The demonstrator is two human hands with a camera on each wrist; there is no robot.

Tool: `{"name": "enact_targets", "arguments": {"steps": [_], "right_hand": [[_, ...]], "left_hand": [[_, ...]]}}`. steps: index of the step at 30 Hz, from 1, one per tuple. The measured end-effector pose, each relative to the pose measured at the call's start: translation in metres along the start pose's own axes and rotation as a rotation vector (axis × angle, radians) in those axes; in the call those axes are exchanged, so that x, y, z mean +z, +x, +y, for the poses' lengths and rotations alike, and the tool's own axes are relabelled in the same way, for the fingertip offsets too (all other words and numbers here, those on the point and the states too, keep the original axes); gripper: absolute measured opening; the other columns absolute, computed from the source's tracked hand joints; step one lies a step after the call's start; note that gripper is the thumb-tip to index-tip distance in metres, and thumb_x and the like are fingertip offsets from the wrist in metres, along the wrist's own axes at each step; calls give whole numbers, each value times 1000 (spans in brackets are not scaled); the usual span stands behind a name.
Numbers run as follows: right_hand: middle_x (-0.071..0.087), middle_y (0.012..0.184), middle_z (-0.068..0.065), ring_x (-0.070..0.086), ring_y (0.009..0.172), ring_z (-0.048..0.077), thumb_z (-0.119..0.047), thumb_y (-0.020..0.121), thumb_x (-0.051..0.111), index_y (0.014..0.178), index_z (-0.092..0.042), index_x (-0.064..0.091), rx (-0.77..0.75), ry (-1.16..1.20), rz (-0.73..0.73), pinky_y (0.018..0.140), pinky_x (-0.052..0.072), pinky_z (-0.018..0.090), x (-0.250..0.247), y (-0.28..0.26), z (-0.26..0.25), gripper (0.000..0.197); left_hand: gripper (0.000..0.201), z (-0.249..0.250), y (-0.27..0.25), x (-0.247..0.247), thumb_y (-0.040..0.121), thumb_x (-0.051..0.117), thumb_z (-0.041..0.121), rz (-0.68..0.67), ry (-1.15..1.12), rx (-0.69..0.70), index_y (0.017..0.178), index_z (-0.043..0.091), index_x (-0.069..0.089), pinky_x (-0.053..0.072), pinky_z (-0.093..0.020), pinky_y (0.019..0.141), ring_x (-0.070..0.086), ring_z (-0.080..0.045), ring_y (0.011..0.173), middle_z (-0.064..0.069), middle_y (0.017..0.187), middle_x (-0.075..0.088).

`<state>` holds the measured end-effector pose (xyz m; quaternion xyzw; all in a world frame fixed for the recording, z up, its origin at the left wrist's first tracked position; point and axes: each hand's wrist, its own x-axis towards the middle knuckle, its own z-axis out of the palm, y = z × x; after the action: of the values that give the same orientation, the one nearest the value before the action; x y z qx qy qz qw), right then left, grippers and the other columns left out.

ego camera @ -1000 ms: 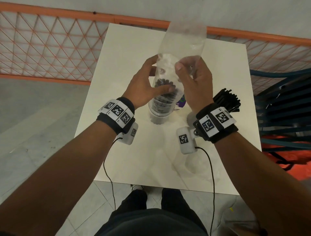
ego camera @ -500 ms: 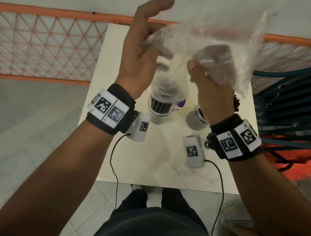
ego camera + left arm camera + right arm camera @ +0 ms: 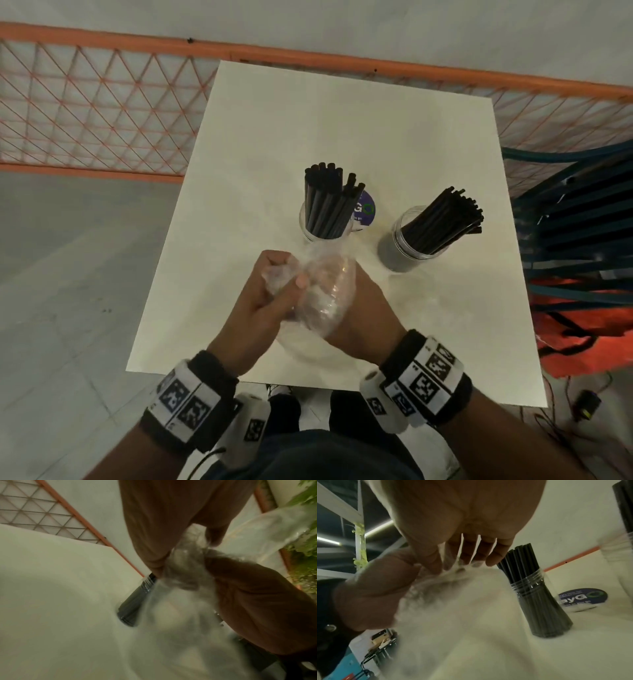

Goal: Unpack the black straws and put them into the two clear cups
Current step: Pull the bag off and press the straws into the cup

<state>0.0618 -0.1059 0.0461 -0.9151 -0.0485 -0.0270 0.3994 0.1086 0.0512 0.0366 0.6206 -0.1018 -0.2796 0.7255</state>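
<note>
Two clear cups stand on the white table (image 3: 308, 120), each full of black straws. The left cup (image 3: 306, 224) holds an upright bunch (image 3: 327, 202); in the right cup (image 3: 399, 253) the bunch (image 3: 445, 219) leans right. In front of the cups both hands crumple an empty clear plastic bag (image 3: 322, 301). My left hand (image 3: 274, 284) grips one end in a fist. My right hand (image 3: 366, 308) holds the other side, partly under the film. The right wrist view shows the bag (image 3: 447, 588) pinched at my fingertips, beside the left cup (image 3: 541, 605).
A round blue sticker (image 3: 364, 209) lies behind the left cup. An orange mesh fence (image 3: 102, 102) runs behind and left of the table. Dark teal chair slats (image 3: 582, 222) and an orange bag (image 3: 582, 329) sit close to the table's right edge.
Both hands came down from above the cups to the near side of the table, bunching the empty bag. The left cup's straws now stand uncovered.
</note>
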Motion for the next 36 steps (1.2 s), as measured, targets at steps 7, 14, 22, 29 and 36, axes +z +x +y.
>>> {"name": "enact_targets", "arguments": {"steps": [7, 14, 22, 29, 36], "right_hand": [[54, 110, -19, 66, 86, 8, -64, 73, 68, 104, -35, 54, 339, 246, -15, 75, 58, 36, -25, -25, 27, 45], [62, 86, -10, 60, 73, 12, -14, 82, 68, 90, -30, 61, 473, -62, 25, 71, 56, 37, -37, -44, 72, 19], [52, 119, -9, 64, 96, 22, -48, 88, 54, 115, -35, 55, 794, -466, -309, 74, 43, 30, -49, -69, 133, 30], [54, 125, -6, 64, 95, 26, -45, 92, 52, 119, -32, 54, 712, -384, -138, 81, 51, 37, -40, -45, 128, 29], [55, 135, -9, 65, 105, 25, -70, 88, 40, 127, -35, 48, 663, -451, -61, 84, 54, 40, -41, -24, 111, 52]], "left_hand": [[39, -32, 15, 6, 82, 53, -7, 51, 529, 17, 104, 26, 50, 45, -19, 65, 53, -10, 78, 5, 97, 59], [54, -60, 33, 60, 87, 70, 16, -177, 405, -141, 129, 25, 37, 52, -19, 93, 61, -11, 107, 5, 119, 56], [42, -71, 44, 75, 90, 60, 54, -136, 959, -120, 128, 39, 52, 48, -28, 88, 61, -9, 109, 14, 133, 56], [30, -41, 65, 35, 82, 72, 53, 425, 762, 9, 89, 35, 50, 45, -26, 64, 61, -10, 70, 14, 91, 60], [88, -11, 95, 17, 62, 83, 62, 558, 627, 68, 133, 33, 40, 52, -38, 89, 57, -16, 111, 8, 124, 54]]}}
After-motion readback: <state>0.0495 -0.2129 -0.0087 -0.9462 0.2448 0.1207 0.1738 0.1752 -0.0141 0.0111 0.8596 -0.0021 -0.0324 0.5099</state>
